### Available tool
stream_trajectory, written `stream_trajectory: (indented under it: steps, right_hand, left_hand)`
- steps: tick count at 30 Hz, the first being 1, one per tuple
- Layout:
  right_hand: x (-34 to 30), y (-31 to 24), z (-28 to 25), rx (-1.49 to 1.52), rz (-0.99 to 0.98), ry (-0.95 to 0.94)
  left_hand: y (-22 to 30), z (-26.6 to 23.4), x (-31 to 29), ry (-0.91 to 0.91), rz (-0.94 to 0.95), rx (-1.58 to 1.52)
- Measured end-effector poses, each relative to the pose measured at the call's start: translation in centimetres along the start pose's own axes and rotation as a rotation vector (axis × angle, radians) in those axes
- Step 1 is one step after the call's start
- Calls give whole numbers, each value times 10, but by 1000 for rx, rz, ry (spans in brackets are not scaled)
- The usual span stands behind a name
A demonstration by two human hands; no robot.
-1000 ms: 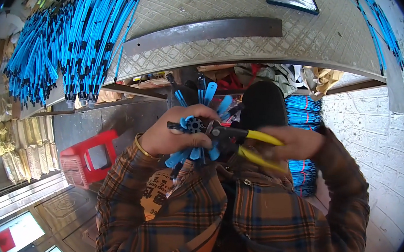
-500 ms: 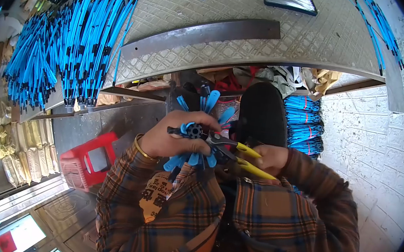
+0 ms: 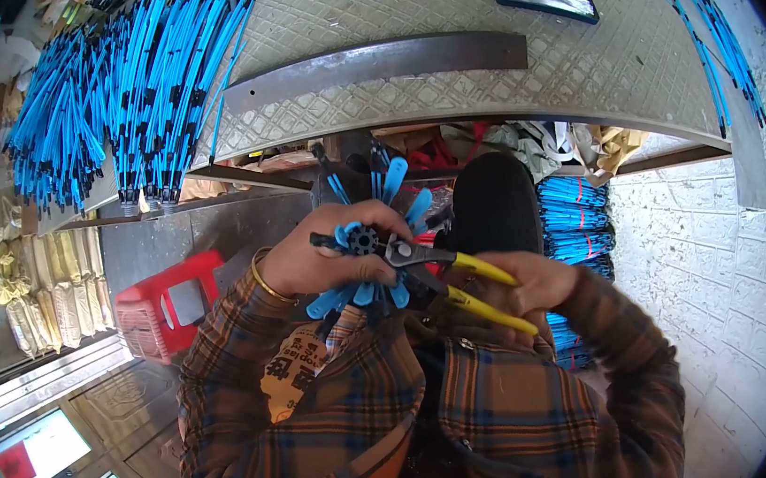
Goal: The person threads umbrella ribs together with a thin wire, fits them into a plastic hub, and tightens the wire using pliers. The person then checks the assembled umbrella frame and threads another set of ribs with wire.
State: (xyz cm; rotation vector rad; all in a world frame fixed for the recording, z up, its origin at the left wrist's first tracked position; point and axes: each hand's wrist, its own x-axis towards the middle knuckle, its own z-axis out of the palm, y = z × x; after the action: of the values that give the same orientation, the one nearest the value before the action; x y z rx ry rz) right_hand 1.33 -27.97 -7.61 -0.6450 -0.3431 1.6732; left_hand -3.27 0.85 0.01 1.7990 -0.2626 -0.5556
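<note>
Spreading beyond the fingers of both hands came the patterned table [image 3: 572,72], thick sheaves of blue rods [image 3: 159,91] fanned along its edge, ahead and left of the left fingers. Off to their left, pale bags [image 3: 56,287] lay packed side by side, and no telling what filled them! Nearer in, behind and left of the left fingers, sat a red stool [image 3: 148,286]. Ahead of the right fingers, an open shelf under the tabletop held crumpled brown paper [image 3: 618,152].

Into the middle, then: the right hand [image 3: 534,285] had its fingers wrapped around yellow-handled pliers [image 3: 423,257], handles spread, the long axis running leftward from those fingers, tipped slightly forward, right at the left fingers. There the left hand [image 3: 310,254] was curled around a cluster of blue blades [image 3: 393,179] poking out ahead and behind. And smallest of all, the black holed hub [image 3: 363,241], face up between left thumb and forefinger: left of the right fingers, well apart from them, the left hand plainly nearer. The plier tips reached in at the hub's right side; touching or just beside, one couldn't tell.
</note>
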Motion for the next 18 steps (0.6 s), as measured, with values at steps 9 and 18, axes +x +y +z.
stream_trajectory:
  steps: [9, 18]
  right_hand:
    - [7, -24, 16, -1194, -427, 416]
    - [19, 47, -32, 471, 133, -122]
  left_hand:
    - [-5, 1, 1, 93, -12, -6]
    - [-5, 5, 2, -39, -50, -121]
